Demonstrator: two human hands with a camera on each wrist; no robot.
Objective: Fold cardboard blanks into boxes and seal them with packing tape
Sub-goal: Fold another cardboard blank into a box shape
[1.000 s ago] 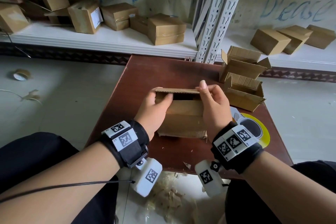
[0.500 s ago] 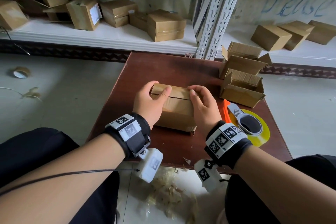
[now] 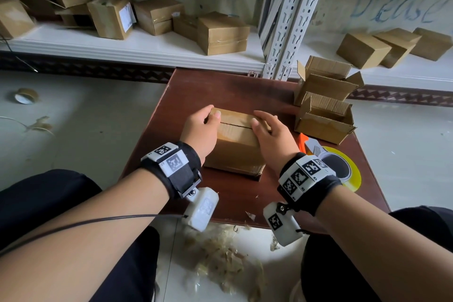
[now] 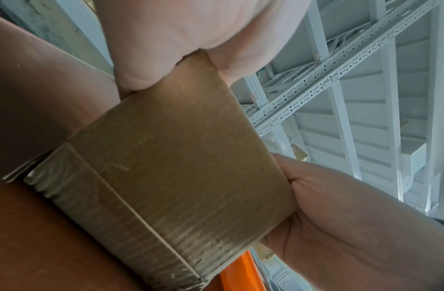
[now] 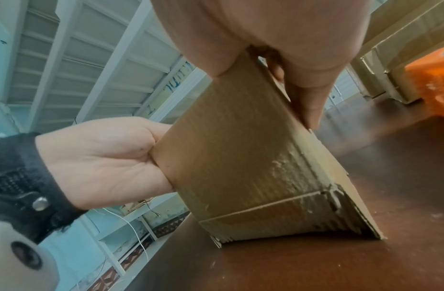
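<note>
Box (image 3: 235, 147) stands on the table (image 3: 220, 88), flaps folded shut with a seam across its top. Left hand (image 3: 199, 127) grips its left end, thumb curled onto the top. Right hand (image 3: 270, 135) lies flat on the right side, fingers straight, pressing the flaps.

One closed box (image 3: 235, 144) under two hands, two open boxes (image 3: 324, 120), one tape dispenser (image 3: 338, 169), one tape roll (image 3: 25, 95) on floor
</note>
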